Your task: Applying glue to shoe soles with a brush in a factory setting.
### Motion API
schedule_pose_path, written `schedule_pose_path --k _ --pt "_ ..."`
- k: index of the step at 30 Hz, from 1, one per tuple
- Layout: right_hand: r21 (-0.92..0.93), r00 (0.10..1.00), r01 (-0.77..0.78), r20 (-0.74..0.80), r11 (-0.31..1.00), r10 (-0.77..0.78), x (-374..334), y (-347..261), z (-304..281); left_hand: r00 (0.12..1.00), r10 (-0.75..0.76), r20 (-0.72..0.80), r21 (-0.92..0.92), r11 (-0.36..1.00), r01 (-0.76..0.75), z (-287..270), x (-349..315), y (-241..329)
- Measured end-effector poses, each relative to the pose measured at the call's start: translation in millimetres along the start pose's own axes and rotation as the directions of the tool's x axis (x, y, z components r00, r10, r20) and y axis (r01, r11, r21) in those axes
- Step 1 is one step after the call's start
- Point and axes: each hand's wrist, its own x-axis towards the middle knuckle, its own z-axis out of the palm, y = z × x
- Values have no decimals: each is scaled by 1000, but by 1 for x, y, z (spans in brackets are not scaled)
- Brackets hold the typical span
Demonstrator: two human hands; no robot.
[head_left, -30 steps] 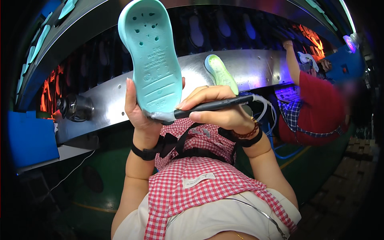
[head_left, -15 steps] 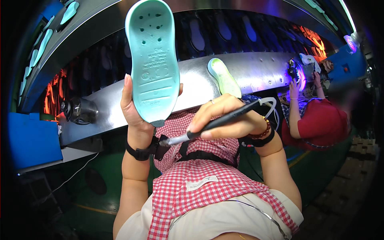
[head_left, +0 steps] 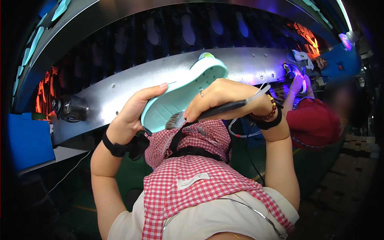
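Note:
My left hand [head_left: 132, 108] grips a turquoise shoe sole [head_left: 176, 96] by its left side near the heel. The sole is tilted, its hollow inside with holes and raised lines facing my right. A black-handled brush [head_left: 222, 110] with a thin pale tube at its back end is pinched in my right hand [head_left: 228, 98]. Its bristles are at the inner heel area of the sole, by the near rim; whether they touch is hard to tell. Behind the toe, a yellow-green sole [head_left: 206, 55] partly shows on the metal ledge.
A curved metal ledge [head_left: 124, 92] runs across in front of me, with a dark row of hanging soles [head_left: 188, 30] beyond. At left stand a blue box [head_left: 32, 138] and a round metal fitting [head_left: 74, 108]. A co-worker in a red shirt [head_left: 318, 122] works at the right.
The sole has tipped from upright and facing me to a rightward slant. My right hand has raised the brush from below the sole to its inside near the heel.

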Motion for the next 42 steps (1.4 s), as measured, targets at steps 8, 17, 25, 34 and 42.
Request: schedule_pose_path --k 8,17,25,34,42 --pt "-80 999 -33 -12 996 32 -11 3 -9 1000 8 9 120 993 -9 -10 -3 -4" --pt "-131 987 -117 -129 984 101 -27 21 -10 981 192 -18 198 963 -185 -20 -11 -7" --pt "306 888 -110 -398 946 232 -3 27 38 976 216 -34 -168 961 -219 -26 13 -22" --pt "330 542 -67 -780 942 312 -4 70 47 970 229 79 -313 930 -194 -35 23 -30" --pt "17 602 -62 -797 998 51 15 49 54 957 273 -101 -235 928 -289 -28 17 -19"
